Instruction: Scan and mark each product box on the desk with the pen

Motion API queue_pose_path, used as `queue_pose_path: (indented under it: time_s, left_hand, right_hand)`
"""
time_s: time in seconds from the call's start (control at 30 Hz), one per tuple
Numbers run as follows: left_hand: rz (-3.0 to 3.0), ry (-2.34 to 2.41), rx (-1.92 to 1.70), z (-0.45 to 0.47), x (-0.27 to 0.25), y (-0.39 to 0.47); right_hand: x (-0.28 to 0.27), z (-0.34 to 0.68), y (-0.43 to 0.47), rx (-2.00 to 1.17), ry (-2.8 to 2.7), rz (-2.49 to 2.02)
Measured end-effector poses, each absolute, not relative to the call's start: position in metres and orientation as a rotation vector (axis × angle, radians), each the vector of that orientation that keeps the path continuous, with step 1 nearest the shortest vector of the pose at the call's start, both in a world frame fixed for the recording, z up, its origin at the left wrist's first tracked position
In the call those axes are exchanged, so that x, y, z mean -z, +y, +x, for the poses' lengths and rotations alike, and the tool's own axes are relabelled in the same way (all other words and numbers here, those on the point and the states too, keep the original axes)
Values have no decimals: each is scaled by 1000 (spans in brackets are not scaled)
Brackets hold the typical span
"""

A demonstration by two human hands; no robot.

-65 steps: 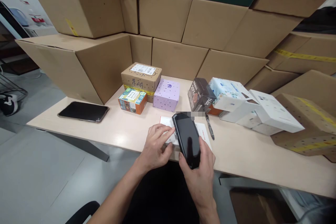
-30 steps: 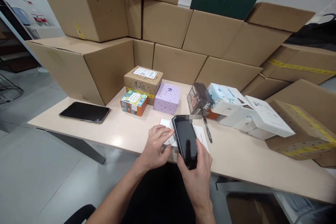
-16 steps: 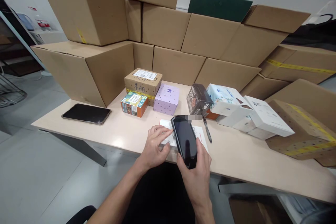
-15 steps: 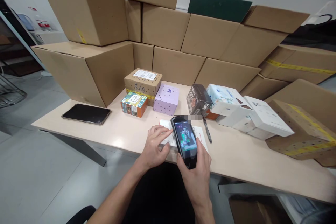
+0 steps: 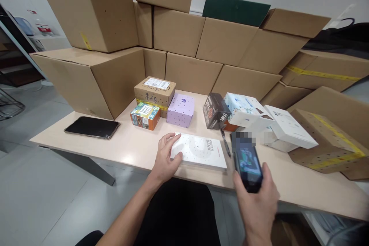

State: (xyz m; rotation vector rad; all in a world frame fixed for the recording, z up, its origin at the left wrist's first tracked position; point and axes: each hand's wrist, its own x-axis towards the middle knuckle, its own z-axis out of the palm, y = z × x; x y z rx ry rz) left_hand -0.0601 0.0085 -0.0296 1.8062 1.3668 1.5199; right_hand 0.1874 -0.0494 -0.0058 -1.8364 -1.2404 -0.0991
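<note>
A flat white box printed "POWER BANK" (image 5: 198, 150) lies near the table's front edge. My left hand (image 5: 167, 157) is closed around its left end, with the thumb by the front edge and the fingers at the back. My right hand (image 5: 258, 196) grips a dark smartphone (image 5: 248, 165) by its lower sides, to the right of the box. The phone's screen is lit and slightly blurred. Between box and phone lies a black pen (image 5: 225, 143).
A second phone (image 5: 92, 127) lies dark at the table's left. Behind are an orange-and-blue box (image 5: 145, 116), a brown carton (image 5: 155, 92), a lilac box (image 5: 180, 110) and a dark brown box (image 5: 215, 111). White boxes (image 5: 291, 127) stand right; stacked cardboard boxes (image 5: 193, 69) wall the back.
My right hand has moved the phone to the right, off the power bank box, which now shows fully. My left hand has come away from the phone's side and onto the box's left end.
</note>
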Motion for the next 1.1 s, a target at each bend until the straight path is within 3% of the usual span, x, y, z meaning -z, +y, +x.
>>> queue_pose_path:
  time_s: [0.3, 0.57, 0.77, 0.97, 1.1]
  left_hand:
    - [1954, 1769, -1318, -47, 37, 13]
    - [2067, 1881, -1231, -44, 39, 14]
    - [2133, 1744, -1230, -48, 35, 11]
    - [1989, 1448, -1390, -57, 34, 6]
    - [1907, 1352, -1417, -58, 38, 7]
  right_hand:
    - [34, 256, -28, 284, -1365, -2118]
    - [40, 251, -23, 372, -1392, -2059]
    - [13, 200, -16, -384, -1559, -1873]
    - [6, 196, -12, -862, -1106, -1579]
    - [-12, 211, -23, -1102, -1116, -1502]
